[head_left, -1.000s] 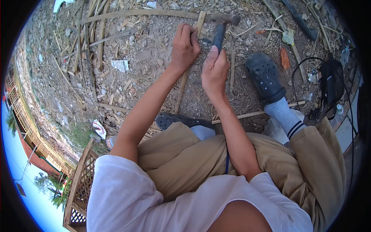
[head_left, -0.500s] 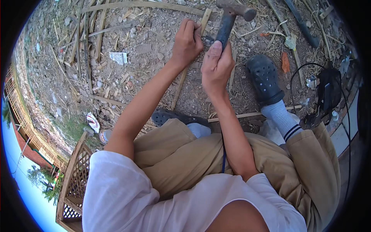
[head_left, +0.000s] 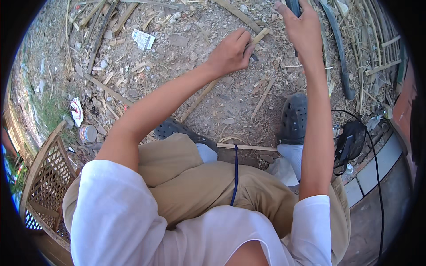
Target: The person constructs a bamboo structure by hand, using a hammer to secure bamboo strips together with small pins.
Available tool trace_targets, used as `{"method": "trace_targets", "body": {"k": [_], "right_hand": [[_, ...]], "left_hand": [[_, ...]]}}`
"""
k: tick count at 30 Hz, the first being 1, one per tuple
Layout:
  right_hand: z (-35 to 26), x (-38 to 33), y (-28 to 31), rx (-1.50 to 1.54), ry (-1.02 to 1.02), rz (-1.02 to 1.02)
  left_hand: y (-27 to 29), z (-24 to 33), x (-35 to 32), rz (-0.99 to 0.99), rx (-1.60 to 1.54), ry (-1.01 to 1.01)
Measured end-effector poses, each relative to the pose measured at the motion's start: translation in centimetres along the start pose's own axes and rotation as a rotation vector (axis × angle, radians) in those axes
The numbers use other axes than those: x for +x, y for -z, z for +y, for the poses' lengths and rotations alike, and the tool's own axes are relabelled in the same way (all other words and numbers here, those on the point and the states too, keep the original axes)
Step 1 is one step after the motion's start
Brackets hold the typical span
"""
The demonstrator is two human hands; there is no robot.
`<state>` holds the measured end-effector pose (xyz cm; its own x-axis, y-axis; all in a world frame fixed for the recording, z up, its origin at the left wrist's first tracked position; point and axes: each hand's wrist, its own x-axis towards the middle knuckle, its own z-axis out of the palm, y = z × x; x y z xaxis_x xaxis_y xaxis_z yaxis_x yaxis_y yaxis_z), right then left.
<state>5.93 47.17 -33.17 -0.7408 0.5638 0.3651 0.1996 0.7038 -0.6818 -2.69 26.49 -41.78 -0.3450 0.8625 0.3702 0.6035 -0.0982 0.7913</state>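
Note:
My left hand (head_left: 231,53) is closed around a light bamboo strip (head_left: 199,99), whose end sticks out past the fingers toward the far right. A small dark piece (head_left: 254,57) shows beside its fingertips; I cannot make out what it is. Out to the far right, my right hand (head_left: 305,33) grips the dark handle of a hammer (head_left: 293,6). The hammer's head lies beyond the top edge of the view, hidden from me. Both hands are above stony ground, apart from each other.
Bamboo strips (head_left: 103,37) and chips litter the ground. A long dark curved bar (head_left: 341,53) lies at the right. My dark clogs (head_left: 293,117) flank a thin strip (head_left: 246,146). A black bag (head_left: 351,141) with a cable is at right; a woven chair (head_left: 49,177) stands at left.
My right hand has swung the hammer away from the left hand, up and to the right, taking its head out of view. The left hand keeps hold of the strip. The whole view has shifted.

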Motion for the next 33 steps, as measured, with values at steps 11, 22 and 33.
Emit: {"method": "trace_targets", "body": {"k": [11,22,33], "right_hand": [[0.0,-7.8,8.9,-0.303,-0.333,-0.720],[3.1,-9.8,8.6,-0.241,-0.016,-0.723],[5.0,-8.9,8.4,-0.308,0.165,-0.714]], "left_hand": [[0.4,0.0,-0.1,-0.056,0.030,0.076],[0.4,-0.4,-0.4,-0.082,0.084,0.068],[0.4,0.0,-0.1,-0.099,0.067,0.147]]}}
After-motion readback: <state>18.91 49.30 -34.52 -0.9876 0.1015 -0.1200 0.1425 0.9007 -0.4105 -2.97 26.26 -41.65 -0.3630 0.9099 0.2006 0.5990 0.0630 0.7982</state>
